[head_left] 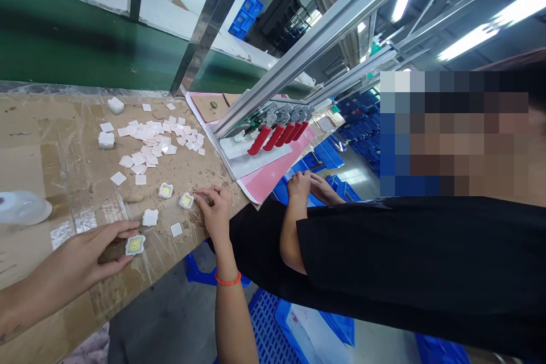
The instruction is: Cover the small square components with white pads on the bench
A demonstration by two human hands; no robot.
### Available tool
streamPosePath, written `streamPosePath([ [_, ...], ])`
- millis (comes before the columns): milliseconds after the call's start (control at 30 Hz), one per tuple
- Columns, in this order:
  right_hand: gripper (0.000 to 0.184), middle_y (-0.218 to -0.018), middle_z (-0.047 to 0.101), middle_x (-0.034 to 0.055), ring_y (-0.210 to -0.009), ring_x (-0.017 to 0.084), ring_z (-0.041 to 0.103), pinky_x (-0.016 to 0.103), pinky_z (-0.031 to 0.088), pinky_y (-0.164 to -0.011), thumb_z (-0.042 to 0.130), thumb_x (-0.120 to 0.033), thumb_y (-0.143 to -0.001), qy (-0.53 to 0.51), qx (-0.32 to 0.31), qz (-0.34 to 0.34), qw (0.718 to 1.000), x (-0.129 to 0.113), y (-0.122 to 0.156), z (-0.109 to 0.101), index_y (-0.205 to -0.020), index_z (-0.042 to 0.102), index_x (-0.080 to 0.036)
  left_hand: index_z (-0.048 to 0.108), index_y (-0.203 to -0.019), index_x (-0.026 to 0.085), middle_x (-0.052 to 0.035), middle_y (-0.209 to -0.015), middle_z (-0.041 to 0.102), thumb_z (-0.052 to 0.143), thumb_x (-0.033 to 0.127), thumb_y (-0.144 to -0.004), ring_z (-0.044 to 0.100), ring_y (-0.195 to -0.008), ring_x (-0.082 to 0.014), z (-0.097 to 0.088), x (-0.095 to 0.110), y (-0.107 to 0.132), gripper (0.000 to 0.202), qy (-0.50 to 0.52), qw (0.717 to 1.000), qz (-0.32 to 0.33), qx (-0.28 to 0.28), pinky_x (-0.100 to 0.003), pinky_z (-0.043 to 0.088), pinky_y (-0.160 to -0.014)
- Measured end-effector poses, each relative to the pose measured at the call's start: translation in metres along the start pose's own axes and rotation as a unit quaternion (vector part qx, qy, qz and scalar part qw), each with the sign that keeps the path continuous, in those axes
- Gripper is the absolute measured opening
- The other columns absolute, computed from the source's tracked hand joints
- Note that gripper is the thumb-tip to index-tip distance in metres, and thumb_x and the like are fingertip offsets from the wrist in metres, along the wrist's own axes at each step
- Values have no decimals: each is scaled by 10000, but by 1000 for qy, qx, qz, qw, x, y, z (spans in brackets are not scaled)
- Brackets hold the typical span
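The left hand (100,249) comes in from the lower left of the frame, with the thumb and fingers spread apart on either side of a white square (135,245) with a yellow center. The fingertips are right at its edges, but whether they grip it is hard to make out. A dark brown object (111,251) lies partly hidden under this hand, and I cannot tell what it is.

The right hand (214,210) reaches up from the bottom of the frame, with a red bracelet (227,279) on its wrist. Its fingers (202,198) are close together and curled, and they touch or nearly touch a second yellow-centered square (186,200). A third (165,190) lies just to that square's left on the taped table (63,182).

White paper squares (149,139) are scattered in a heap at the upper middle of the table. A white roll (21,207) is cut off by the left edge. At right, a co-worker's hands (303,185) rest by a pink sheet (264,176), and a blur hides the upper right.
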State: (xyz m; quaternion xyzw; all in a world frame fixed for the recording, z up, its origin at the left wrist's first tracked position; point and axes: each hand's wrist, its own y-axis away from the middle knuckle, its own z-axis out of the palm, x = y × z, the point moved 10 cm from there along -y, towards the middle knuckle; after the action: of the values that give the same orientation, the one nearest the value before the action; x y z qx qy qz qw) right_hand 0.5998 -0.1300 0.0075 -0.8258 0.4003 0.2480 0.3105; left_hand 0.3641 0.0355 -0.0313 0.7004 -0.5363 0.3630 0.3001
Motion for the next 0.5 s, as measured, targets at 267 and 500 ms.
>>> streamPosePath([
  [267, 111, -956, 570, 73, -954, 242, 498, 388, 438, -877, 659, -265, -926, 60, -51, -51, 996, -13, -9, 12, -865, 731, -207, 544, -1344, 322, 14, -1239, 717, 588, 544, -957, 736, -1056, -226, 2, -2, 0, 448, 8, 1000, -7, 0, -219, 628, -836],
  [500, 248, -968, 531, 97, -956, 262, 485, 442, 449, -862, 458, -301, -1015, 68, 6, -98, 993, -52, 7, -11, -894, 648, -198, 538, -1358, 327, 15, -1203, 728, 579, 497, -965, 740, -1034, -223, 2, -1, 2, 430, 8, 1000, -1, 4, -225, 629, -802],
])
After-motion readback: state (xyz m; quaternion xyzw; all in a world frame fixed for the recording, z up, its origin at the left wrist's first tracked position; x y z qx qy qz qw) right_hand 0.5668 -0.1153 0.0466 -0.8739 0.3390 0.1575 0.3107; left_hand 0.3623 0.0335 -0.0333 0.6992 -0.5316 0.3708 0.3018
